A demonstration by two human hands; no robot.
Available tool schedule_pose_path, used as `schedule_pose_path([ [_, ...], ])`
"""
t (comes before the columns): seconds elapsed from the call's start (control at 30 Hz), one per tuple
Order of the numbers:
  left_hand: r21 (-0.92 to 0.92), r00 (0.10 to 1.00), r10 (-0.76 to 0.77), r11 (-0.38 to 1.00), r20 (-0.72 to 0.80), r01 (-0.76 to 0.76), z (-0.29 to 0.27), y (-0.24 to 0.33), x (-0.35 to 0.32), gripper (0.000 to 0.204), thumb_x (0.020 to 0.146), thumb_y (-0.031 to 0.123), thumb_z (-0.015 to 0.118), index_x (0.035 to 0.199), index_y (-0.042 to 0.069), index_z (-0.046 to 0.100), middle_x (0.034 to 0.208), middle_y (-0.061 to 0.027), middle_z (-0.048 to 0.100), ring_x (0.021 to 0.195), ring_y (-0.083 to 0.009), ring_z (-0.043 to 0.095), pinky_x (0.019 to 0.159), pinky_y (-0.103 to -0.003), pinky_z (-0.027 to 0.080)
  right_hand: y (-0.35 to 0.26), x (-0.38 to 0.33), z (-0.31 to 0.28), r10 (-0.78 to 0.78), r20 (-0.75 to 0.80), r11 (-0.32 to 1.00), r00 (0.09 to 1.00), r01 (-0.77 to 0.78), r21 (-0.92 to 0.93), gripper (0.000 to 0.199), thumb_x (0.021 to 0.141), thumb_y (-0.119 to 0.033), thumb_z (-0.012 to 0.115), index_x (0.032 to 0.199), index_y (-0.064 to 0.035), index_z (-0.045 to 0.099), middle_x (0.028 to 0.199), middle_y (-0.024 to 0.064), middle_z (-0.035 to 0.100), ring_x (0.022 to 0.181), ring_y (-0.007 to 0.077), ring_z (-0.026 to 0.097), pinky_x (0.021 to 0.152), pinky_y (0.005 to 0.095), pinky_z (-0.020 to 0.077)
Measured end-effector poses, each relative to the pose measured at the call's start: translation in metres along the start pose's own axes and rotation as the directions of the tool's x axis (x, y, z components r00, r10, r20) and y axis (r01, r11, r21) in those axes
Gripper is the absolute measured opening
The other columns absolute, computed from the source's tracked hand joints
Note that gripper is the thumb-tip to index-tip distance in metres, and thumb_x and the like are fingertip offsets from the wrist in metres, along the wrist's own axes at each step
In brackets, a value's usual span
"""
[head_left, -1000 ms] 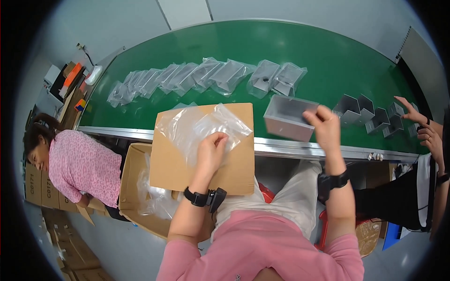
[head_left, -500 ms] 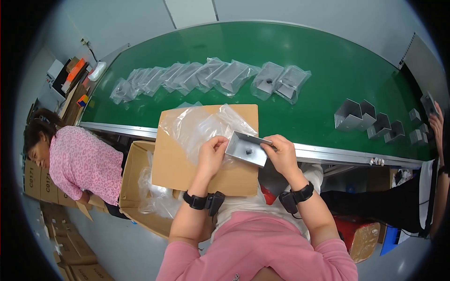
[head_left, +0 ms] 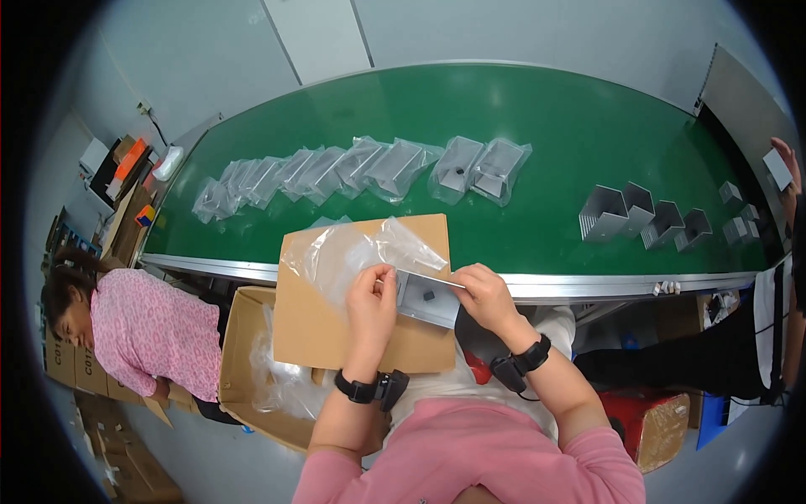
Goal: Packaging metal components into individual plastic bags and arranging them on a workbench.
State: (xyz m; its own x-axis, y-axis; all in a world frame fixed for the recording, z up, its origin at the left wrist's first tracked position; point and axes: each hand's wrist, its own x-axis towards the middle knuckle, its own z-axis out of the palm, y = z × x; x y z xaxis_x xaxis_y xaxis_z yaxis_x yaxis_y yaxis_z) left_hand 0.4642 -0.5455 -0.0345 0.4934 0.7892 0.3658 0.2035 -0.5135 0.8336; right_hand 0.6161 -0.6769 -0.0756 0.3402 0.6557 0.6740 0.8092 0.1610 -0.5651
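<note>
Between my two hands is a silver U-shaped metal housing [head_left: 430,310] with a small dark piece on its inner face. My left hand [head_left: 372,307] pinches its left end, thumb and fingers closed on the rim. At the upper right corner, my right hand [head_left: 487,296] grips the thin edge in the same way. Just below the housing lies a brown cardboard sheet [head_left: 361,344]. Several loose clear plastic bags [head_left: 332,256] are spread over the sheet, partly behind my left hand. The housing's lower left part is hidden by my left hand.
On the green belt [head_left: 504,105] stand a row of bagged housings [head_left: 395,172] and several bare ones [head_left: 606,214] at the right. An open carton [head_left: 239,336] with plastic bags is at my left. One person [head_left: 159,323] bends at the left; another's hand [head_left: 787,164] holds a part at far right.
The housing has tilted in my hands, so its far rim now shows nearly edge-on. My left hand covers more of it. At far right the other person's part has turned its pale face.
</note>
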Motion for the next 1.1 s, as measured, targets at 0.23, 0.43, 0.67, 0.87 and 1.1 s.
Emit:
schedule_pose_path([
  [0.23,0.079,0.955,0.276,0.955,0.108,-0.285,0.014,0.029,-0.019,0.010,0.081,0.005,0.067,0.090,0.002,0.066,0.078,-0.0103,0.061,0.057,-0.0209,0.057,0.054,-0.031,0.047,-0.012,0.003,0.003,0.132,0.062,0.991,0.989,-0.132,-0.017,0.035,0.075,0.000,0.065,0.110,-0.0062,0.063,0.083,0.0116,0.057,0.078,0.0298,0.059,0.069,0.0380,0.0494],
  [0.43,0.159,0.935,0.349,0.921,0.069,-0.355,0.015,0.009,-0.039,0.027,0.080,0.007,0.069,0.106,0.003,0.062,0.101,-0.0146,0.059,0.090,-0.0270,0.058,0.076,-0.037,0.047,-0.007,0.003,0.010,0.190,0.156,0.962,0.969,-0.216,0.167,0.034,0.082,-0.001,0.060,0.116,-0.0034,0.062,0.092,0.0146,0.058,0.083,0.0295,0.058,0.073,0.0350,0.0477],
  [0.67,0.001,0.995,0.074,0.997,0.074,-0.074,0.027,-0.017,-0.066,0.081,0.082,0.018,0.071,0.143,-0.004,0.023,0.144,-0.0275,0.025,0.128,-0.0375,0.037,0.102,-0.040,0.037,-0.014,0.007,0.022,0.183,-0.121,0.982,0.976,-0.175,0.076,0.030,0.084,-0.003,0.056,0.113,0.0058,0.056,0.107,0.0213,0.059,0.095,0.0376,0.058,0.083,0.0398,0.0480],
  [0.87,-0.024,0.998,0.025,0.999,0.061,-0.024,0.036,-0.027,-0.055,0.061,0.094,0.018,0.051,0.143,-0.006,0.023,0.144,-0.0297,0.029,0.131,-0.0407,0.035,0.107,-0.043,0.031,-0.049,-0.003,0.020,0.375,0.058,0.871,0.925,-0.373,0.322,0.041,0.087,-0.009,0.058,0.125,0.0039,0.049,0.126,0.0258,0.054,0.119,0.0384,0.052,0.097,0.0389,0.0442],
  [1.1,-0.054,0.956,0.002,0.998,-0.293,-0.019,0.030,-0.011,-0.037,0.026,0.095,0.015,0.051,0.113,-0.004,0.050,0.105,-0.0209,0.051,0.096,-0.0341,0.053,0.085,-0.041,0.042,-0.087,-0.023,-0.004,0.029,0.012,0.992,1.000,-0.030,0.121,0.051,0.084,-0.011,0.065,0.127,0.0092,0.047,0.125,0.0259,0.054,0.112,0.0374,0.057,0.093,0.0386,0.0476],
])
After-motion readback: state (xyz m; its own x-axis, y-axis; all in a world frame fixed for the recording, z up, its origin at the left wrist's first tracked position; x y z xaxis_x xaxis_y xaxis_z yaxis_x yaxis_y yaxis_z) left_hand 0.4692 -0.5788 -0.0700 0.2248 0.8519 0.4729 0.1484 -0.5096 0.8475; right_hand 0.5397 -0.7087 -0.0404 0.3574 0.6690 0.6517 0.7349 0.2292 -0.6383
